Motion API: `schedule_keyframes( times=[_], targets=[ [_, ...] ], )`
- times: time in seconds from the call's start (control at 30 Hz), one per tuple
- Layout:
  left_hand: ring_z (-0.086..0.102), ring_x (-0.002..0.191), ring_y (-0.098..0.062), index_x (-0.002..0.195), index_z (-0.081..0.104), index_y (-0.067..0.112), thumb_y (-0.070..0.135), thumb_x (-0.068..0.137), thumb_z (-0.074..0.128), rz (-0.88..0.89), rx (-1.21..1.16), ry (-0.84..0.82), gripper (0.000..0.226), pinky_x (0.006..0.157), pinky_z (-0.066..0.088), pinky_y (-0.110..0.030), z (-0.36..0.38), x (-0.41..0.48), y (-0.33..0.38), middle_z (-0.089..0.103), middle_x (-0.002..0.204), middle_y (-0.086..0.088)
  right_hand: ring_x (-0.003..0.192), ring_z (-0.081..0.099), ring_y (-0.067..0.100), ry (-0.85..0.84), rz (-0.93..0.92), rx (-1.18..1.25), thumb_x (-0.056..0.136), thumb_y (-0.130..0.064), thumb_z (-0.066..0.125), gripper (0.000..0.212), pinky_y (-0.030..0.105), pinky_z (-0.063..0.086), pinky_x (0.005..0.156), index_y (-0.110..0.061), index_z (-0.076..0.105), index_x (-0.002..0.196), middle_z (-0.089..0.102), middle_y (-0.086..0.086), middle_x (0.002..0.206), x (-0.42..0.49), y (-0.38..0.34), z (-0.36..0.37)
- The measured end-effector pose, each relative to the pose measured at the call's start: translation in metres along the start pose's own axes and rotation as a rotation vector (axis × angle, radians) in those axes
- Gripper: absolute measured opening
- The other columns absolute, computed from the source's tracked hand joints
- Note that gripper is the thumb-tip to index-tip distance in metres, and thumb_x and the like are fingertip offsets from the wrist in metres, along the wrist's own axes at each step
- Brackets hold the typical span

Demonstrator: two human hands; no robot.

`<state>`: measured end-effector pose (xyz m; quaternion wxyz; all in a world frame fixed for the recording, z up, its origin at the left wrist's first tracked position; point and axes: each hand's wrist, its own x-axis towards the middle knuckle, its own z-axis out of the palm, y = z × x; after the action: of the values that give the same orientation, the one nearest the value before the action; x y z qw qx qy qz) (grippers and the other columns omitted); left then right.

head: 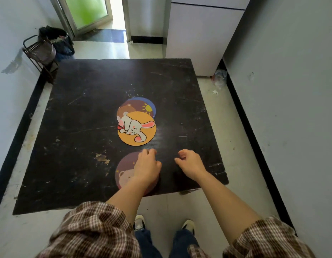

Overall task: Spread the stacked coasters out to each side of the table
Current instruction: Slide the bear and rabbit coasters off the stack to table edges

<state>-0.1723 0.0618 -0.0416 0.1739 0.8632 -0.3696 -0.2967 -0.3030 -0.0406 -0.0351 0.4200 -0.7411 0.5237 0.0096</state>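
Observation:
A loose stack of round coasters lies in the middle of the black table [83, 112]. On top is an orange coaster with a white rabbit [137, 130]; under it show a brown bear coaster [127, 108] and the rim of a blue one [149, 103]. A separate mauve bear coaster [125, 171] lies flat near the table's front edge. My left hand [146, 165] rests palm down on that coaster's right part, fingers curled. My right hand [189, 162] hovers just to its right over bare table, fingers loosely curled, holding nothing.
The table's front edge is close to my feet [165, 224]. A wire basket stand [40, 51] and a dark bag [57, 40] stand beyond the far left corner. A white cabinet [198, 34] stands beyond the far right corner, and walls run along both sides.

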Motion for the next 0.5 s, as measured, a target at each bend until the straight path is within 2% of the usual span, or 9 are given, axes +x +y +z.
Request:
schedule_keyframes(
  times=[0.1,0.27,0.4,0.5],
  targets=[
    [0.038,0.122,-0.027,0.126,0.046,0.015,0.025,0.089,0.053,0.059,0.043,0.01,0.039,0.09,0.043,-0.042,0.015,0.012,0.03,0.046,0.127,-0.009,0.109,0.058,0.02,0.018,0.013,-0.043,0.085,-0.03,0.063,0.043,0.035,0.046,0.092,-0.015,0.055,0.125,0.062,0.005,0.124,0.012,0.02,-0.026],
    [0.039,0.12,-0.028,0.124,0.047,0.015,0.027,0.089,0.051,0.039,0.051,0.051,0.037,0.087,0.044,-0.04,0.052,0.028,0.086,0.047,0.126,-0.01,0.112,0.056,0.025,0.006,-0.026,-0.159,0.084,-0.033,0.062,0.046,0.039,0.047,0.093,-0.016,0.053,0.126,0.059,0.007,0.127,0.039,0.064,-0.077],
    [0.042,0.118,-0.028,0.124,0.048,0.014,0.026,0.089,0.052,-0.062,0.02,0.11,0.038,0.09,0.046,-0.041,0.086,0.028,0.143,0.047,0.126,-0.01,0.108,0.057,0.028,-0.081,-0.114,-0.244,0.085,-0.031,0.06,0.041,0.044,0.048,0.092,-0.013,0.054,0.122,0.06,0.01,0.124,0.057,0.104,-0.129],
    [0.042,0.117,-0.027,0.125,0.047,0.014,0.026,0.09,0.051,-0.137,-0.003,0.146,0.037,0.089,0.045,-0.04,0.11,0.026,0.184,0.047,0.127,-0.01,0.119,0.052,0.028,-0.13,-0.173,-0.313,0.086,-0.031,0.057,0.049,0.043,0.044,0.099,-0.011,0.049,0.13,0.054,0.011,0.134,0.067,0.131,-0.167]
  ],
)
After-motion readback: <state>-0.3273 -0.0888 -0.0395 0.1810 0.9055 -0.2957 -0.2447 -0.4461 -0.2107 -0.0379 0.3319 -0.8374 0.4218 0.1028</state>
